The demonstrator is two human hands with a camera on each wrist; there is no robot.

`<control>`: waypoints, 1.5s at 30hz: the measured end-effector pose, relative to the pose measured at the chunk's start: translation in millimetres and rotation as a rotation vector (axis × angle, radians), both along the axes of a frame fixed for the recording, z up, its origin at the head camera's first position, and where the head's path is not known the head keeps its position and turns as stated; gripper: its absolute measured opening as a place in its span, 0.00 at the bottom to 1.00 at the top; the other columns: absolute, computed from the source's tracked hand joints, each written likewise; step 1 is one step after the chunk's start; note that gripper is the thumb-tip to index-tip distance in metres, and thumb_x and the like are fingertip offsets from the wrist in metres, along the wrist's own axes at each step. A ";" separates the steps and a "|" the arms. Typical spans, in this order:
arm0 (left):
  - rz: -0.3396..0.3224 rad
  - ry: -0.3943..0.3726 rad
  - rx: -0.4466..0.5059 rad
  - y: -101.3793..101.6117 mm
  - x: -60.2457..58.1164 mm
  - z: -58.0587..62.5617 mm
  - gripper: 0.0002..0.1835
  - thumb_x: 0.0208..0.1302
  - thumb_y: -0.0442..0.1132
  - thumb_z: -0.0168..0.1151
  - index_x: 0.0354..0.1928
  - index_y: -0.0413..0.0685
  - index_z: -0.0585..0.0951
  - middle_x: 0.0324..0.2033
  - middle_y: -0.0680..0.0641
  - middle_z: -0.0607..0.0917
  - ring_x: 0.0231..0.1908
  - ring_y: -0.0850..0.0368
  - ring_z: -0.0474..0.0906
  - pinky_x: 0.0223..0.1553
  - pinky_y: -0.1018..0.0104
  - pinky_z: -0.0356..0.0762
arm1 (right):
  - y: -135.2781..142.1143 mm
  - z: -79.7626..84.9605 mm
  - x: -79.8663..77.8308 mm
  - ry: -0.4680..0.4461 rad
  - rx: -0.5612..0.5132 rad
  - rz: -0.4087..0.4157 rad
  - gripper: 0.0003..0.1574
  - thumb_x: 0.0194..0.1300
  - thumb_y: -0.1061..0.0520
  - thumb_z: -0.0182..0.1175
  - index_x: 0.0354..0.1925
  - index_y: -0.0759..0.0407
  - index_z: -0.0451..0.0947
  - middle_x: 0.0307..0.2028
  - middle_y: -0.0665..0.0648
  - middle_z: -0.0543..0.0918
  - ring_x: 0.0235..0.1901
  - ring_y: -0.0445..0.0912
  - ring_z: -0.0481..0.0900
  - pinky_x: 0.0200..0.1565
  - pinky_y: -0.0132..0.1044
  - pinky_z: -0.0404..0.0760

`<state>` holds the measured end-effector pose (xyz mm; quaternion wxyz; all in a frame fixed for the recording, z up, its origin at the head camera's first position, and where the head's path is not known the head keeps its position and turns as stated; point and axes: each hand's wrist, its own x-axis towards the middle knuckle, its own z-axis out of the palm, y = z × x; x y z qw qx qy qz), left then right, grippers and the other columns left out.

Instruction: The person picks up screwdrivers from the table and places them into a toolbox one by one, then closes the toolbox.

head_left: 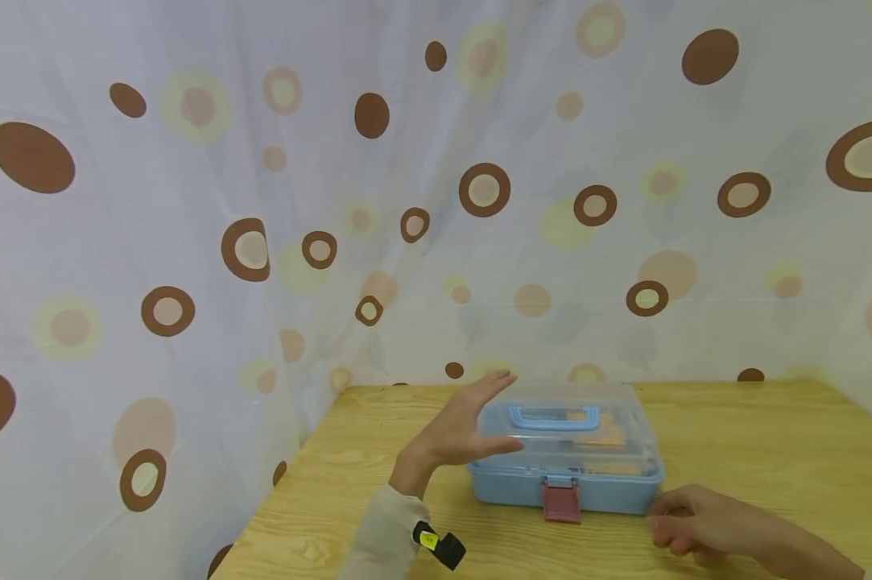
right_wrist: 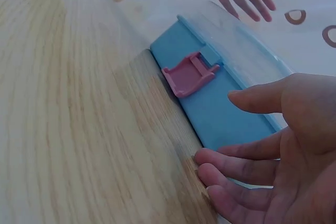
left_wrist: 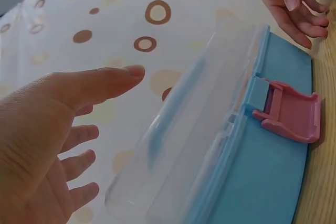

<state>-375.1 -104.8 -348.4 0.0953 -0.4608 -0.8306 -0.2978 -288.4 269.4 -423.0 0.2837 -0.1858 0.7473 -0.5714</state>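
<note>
A blue plastic storage box [head_left: 602,494] with a clear lid [head_left: 544,461] stands on the wooden table, its blue carrying handle [head_left: 555,424] lying flat on top. On the front, the pink latch [head_left: 562,501] hangs swung down from its catch. Orange items [head_left: 601,431] show through the lid, too blurred to name. My left hand [head_left: 453,427] is raised at the lid's left side, fingers extended and thumb apart, holding nothing. Beside the box's front right corner is my right hand [head_left: 711,524], fingers loosely bent and nothing in them; whether they touch the box is hard to tell.
The wooden table [head_left: 769,443] extends to both sides of the box. A white curtain [head_left: 537,242] with brown and yellow circles hangs behind the table and along its left. A black strap with a small device [head_left: 439,545] is on the left wrist.
</note>
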 end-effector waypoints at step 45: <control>0.178 0.462 -0.447 23.8 6.0 -34.8 0.62 0.39 0.79 0.74 0.78 0.62 0.67 0.76 0.52 0.64 0.73 0.55 0.62 0.70 0.48 0.62 | -85.0 -32.9 -15.2 0.525 0.163 -0.051 0.08 0.72 0.67 0.60 0.40 0.59 0.85 0.35 0.51 0.83 0.35 0.41 0.76 0.37 0.36 0.74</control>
